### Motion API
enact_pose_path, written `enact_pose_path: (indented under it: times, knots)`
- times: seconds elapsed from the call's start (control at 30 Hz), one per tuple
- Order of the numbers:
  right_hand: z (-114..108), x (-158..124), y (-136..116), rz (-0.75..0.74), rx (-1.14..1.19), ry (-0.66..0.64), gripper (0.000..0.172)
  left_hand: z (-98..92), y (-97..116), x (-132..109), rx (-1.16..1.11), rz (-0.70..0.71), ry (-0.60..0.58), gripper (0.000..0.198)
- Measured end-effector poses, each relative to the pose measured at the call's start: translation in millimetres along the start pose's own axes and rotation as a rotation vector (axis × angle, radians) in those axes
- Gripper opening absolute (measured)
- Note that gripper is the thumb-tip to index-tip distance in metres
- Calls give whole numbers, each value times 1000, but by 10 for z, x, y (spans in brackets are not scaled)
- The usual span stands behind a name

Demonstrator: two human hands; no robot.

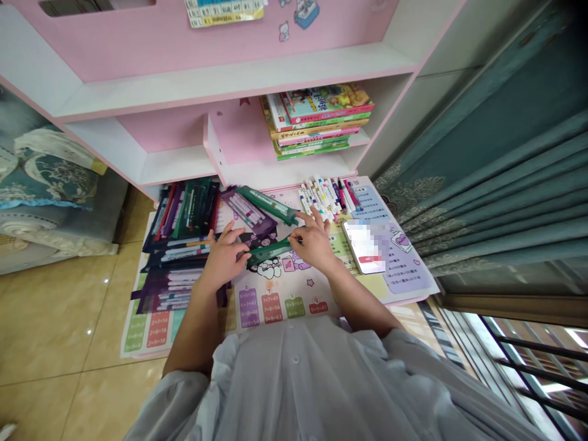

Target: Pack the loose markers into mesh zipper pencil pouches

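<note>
A flat green mesh pouch (270, 250) stretches between my two hands over the desk's middle. My left hand (226, 257) pinches its left end, and my right hand (313, 241) grips its right end between thumb and finger. Just beyond lie a green pouch (271, 205) with pens inside and a purple pouch (249, 211) holding several markers. Loose white-barrelled markers (319, 197) are spread behind my right hand, with a few pink and purple ones at their right.
Filled pen pouches (190, 208) are piled at the left, with purple ones (177, 288) nearer me. A phone (365, 247) lies at the right. Stacked books (321, 122) sit on the shelf (248, 171) behind. A curtain (487, 177) hangs at the right.
</note>
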State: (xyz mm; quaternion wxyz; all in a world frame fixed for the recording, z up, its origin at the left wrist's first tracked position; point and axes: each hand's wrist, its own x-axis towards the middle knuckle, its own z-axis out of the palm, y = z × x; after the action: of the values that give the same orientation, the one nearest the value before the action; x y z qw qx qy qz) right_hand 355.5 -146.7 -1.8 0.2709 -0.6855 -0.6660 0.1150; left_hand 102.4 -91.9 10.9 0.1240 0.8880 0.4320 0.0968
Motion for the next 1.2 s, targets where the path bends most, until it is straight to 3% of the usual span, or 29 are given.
enact_pose_path:
  times: [1.2]
  knots:
    - [-78,46,236,123,-23,102,20,2,-43,-8,46,-30,3,15]
